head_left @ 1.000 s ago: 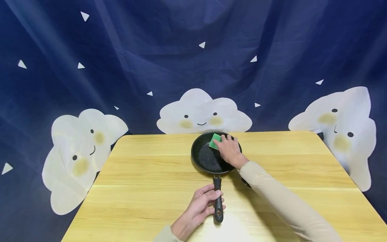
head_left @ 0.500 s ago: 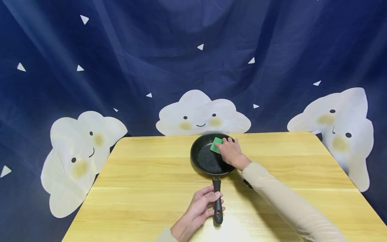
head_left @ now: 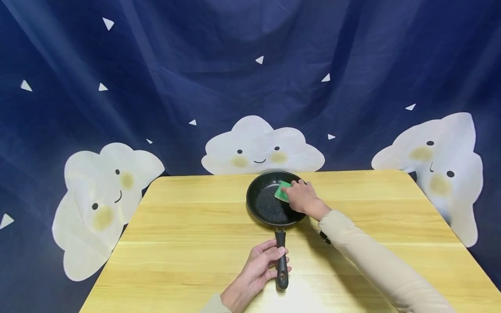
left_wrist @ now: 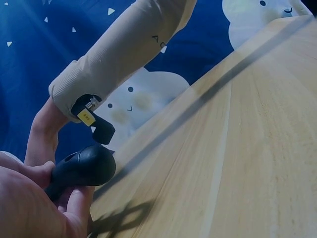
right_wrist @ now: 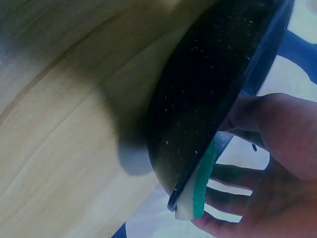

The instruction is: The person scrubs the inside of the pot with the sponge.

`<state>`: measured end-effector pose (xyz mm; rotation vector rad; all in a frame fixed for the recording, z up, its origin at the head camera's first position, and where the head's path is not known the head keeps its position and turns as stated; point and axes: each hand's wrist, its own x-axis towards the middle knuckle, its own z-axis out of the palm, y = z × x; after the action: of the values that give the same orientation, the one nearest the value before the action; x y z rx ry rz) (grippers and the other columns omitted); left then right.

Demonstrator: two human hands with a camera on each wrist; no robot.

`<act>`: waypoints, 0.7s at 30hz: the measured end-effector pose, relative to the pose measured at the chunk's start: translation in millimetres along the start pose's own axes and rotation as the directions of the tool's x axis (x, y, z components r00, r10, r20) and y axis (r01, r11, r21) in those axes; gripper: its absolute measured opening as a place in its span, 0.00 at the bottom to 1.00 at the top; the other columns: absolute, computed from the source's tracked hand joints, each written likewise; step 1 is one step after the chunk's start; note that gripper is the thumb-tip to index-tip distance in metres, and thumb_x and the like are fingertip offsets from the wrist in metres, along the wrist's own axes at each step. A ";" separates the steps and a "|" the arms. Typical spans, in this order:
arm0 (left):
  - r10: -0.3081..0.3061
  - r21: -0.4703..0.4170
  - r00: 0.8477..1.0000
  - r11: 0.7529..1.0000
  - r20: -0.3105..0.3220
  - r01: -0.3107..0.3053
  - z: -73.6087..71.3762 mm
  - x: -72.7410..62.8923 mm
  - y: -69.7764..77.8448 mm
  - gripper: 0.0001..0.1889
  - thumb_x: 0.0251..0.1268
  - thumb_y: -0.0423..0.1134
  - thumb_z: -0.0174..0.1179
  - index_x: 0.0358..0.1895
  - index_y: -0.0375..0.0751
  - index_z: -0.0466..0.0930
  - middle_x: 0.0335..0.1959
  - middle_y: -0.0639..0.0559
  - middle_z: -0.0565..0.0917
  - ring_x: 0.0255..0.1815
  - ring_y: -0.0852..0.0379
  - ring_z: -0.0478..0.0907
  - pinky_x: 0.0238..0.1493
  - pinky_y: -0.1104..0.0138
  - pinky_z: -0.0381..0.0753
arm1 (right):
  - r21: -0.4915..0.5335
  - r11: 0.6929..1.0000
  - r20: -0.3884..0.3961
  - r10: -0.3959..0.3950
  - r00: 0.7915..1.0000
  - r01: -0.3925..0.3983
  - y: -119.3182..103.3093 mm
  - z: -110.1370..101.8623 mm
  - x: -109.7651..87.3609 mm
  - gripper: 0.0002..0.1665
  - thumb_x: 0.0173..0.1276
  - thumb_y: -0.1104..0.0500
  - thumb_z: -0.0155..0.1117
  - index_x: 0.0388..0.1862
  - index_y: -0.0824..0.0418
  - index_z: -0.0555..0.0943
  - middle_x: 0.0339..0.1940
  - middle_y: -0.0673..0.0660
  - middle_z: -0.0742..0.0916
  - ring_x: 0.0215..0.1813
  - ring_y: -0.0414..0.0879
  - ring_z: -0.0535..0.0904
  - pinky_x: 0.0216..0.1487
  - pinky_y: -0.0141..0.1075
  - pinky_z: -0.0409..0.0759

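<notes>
In the head view, a black frying pan (head_left: 266, 211) with pale speckles is tilted toward me, handle pointing my way. My left hand (head_left: 256, 271) holds its black handle (head_left: 282, 278), thumb on top and fingers behind. The left wrist view shows the handle's rounded end (left_wrist: 91, 168) between my thumb and fingers. Inside the pan's right half, my right hand (head_left: 303, 198) grips a green scouring sponge (head_left: 282, 192) against the surface. From the right wrist view, the sponge (right_wrist: 198, 196) has a green layer and a white layer, and part of it shows past the pan's rim.
Beneath the pan lies a light wooden table (head_left: 176, 252), with shadows of the pan and arm on it. Behind its far edge hangs a dark blue curtain (head_left: 219, 65) with white clouds (head_left: 258, 139). A dark device (head_left: 325, 238) sits at my right wrist.
My right hand has slid the sponge right and slightly toward me inside the pan. The left hand keeps its hold on the handle, and the pan stays nearly in place.
</notes>
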<state>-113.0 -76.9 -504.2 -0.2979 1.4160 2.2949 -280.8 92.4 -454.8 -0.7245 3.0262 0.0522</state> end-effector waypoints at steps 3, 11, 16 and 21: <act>-0.003 0.001 1.000 1.000 0.001 0.003 -0.2 -0.3 0.0 0.24 0.68 0.32 0.66 0.65 0.29 0.73 0.44 0.43 0.86 0.40 0.52 0.82 0.49 0.46 0.87 | 0.031 0.999 0.007 -0.018 1.000 0.018 3.1 -1.8 -2.1 0.27 0.66 0.63 0.68 0.65 0.52 0.82 0.52 0.66 0.84 0.50 0.63 0.77 0.50 0.59 0.79; -0.007 0.002 1.000 1.000 0.002 0.007 -1.1 -0.7 0.0 0.25 0.68 0.32 0.66 0.66 0.28 0.72 0.45 0.41 0.85 0.41 0.52 0.82 0.49 0.46 0.87 | 0.070 0.993 0.006 -0.091 0.996 0.091 7.8 -7.9 -7.6 0.24 0.66 0.63 0.69 0.61 0.54 0.84 0.47 0.64 0.86 0.48 0.62 0.80 0.44 0.56 0.82; -0.007 0.000 1.000 1.000 0.001 0.007 -1.6 0.0 -0.4 0.25 0.68 0.32 0.66 0.66 0.28 0.73 0.45 0.42 0.86 0.41 0.52 0.82 0.49 0.45 0.87 | 0.090 0.986 0.004 -0.138 0.990 0.137 9.8 -9.6 -10.8 0.23 0.64 0.64 0.71 0.60 0.56 0.85 0.45 0.64 0.87 0.46 0.61 0.82 0.41 0.56 0.84; -0.003 -0.007 1.000 1.000 0.003 0.003 -1.6 0.7 -0.9 0.25 0.68 0.32 0.66 0.66 0.28 0.72 0.44 0.42 0.86 0.40 0.52 0.83 0.49 0.45 0.87 | 0.126 0.980 0.015 -0.160 0.987 0.156 12.2 -10.0 -12.0 0.23 0.64 0.65 0.71 0.59 0.58 0.86 0.46 0.64 0.88 0.47 0.62 0.83 0.43 0.57 0.85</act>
<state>-113.2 -77.8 -505.9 -0.2986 1.4050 2.2978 -275.8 108.3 -444.0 -0.9412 2.9052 -0.1291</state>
